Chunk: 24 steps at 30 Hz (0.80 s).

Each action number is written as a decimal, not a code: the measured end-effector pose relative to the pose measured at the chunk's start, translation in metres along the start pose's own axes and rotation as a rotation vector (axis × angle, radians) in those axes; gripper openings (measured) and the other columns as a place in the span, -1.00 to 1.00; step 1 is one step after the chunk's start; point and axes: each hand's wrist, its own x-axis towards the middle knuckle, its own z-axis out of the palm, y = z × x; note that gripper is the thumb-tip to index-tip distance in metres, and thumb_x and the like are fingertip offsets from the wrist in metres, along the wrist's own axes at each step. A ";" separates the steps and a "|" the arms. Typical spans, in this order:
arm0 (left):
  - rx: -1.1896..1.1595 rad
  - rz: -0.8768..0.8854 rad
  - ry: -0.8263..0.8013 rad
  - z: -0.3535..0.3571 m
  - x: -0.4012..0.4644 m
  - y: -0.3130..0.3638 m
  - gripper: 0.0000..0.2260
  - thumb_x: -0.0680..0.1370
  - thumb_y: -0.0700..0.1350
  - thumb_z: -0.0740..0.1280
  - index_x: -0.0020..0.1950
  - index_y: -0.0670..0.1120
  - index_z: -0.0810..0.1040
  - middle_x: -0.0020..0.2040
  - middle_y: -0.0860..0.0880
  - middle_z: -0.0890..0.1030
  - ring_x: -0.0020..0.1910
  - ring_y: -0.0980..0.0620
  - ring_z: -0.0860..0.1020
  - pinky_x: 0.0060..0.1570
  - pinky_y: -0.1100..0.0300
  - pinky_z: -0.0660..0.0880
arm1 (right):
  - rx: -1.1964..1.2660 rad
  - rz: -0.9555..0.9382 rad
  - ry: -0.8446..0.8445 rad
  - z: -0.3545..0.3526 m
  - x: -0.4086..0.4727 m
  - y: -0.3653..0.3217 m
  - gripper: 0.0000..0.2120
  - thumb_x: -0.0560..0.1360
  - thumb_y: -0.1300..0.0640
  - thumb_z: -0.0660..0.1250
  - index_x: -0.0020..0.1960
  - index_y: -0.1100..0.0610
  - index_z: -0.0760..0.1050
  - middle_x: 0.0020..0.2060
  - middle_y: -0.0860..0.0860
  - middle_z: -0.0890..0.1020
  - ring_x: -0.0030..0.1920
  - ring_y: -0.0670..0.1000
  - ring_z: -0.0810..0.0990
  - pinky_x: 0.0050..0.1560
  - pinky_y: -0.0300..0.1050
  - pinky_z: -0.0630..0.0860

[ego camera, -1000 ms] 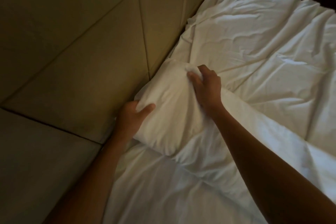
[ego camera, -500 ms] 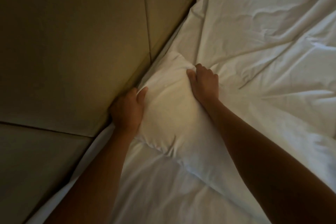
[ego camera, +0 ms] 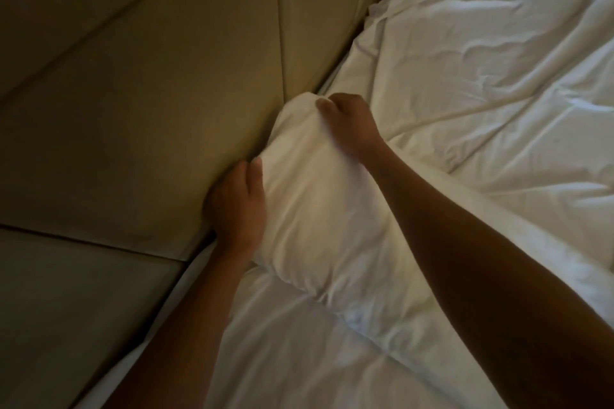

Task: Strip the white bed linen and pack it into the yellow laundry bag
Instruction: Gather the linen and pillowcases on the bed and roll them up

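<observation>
Both hands are on the pillow (ego camera: 319, 209) now, and it has been shoved up hard against the padded headboard (ego camera: 166, 109) since a second ago, when it lay a little clear of it. The left hand (ego camera: 237, 206) has slid down the pillow's left edge, fingers curled round the side next to the headboard. The right hand (ego camera: 345, 123) has let go of the tuft of cloth it was pinching and now bunches the fabric at the pillow's far corner, knuckles up. It looks like a grip for lifting the pillow or peeling off its case. The white bed linen (ego camera: 481, 93) lies rumpled across the bed to the right and near side, not yet stripped. No yellow laundry bag is in sight, so packing is some way off.
</observation>
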 end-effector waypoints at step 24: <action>0.167 0.531 -0.432 0.028 -0.071 0.053 -0.52 0.66 0.14 -0.02 0.53 0.05 0.37 0.53 -0.08 0.37 0.55 -0.10 0.25 0.51 -0.19 0.11 | -0.659 0.062 0.120 -0.024 -0.158 0.101 -0.45 0.60 -0.15 -0.06 0.48 0.01 0.39 0.48 0.07 0.40 0.48 0.18 0.33 0.47 0.17 0.13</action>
